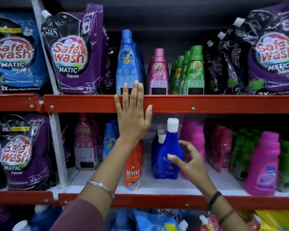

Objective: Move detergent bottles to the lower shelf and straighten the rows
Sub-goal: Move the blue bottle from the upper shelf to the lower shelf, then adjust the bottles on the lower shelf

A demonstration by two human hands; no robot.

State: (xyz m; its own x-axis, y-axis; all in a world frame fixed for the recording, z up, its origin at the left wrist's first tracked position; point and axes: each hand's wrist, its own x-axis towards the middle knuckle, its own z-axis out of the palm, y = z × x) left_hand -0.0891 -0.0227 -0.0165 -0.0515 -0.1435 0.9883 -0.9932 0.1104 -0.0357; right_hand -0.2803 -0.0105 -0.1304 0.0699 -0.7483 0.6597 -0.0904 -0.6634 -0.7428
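My left hand [133, 114] lies flat and open against the red edge of the upper shelf [207, 104], its fingertips at the base of a tall light-blue bottle [126, 64]. On the lower shelf [173, 185] a dark blue bottle with a white cap [169, 152] stands at the front of its row. My right hand [192, 162] hovers at this bottle's right side, fingers curled and apart, thumb near the label; whether it touches is unclear. A red Revive bottle [133, 170] stands just left, partly behind my left forearm.
The upper shelf also holds pink bottles [158, 74], green bottles [193, 72] and Safewash pouches [72, 52] on both sides. Magenta bottles [262, 164], pink and green rows fill the lower shelf's right. A white upright post [57, 147] stands at left.
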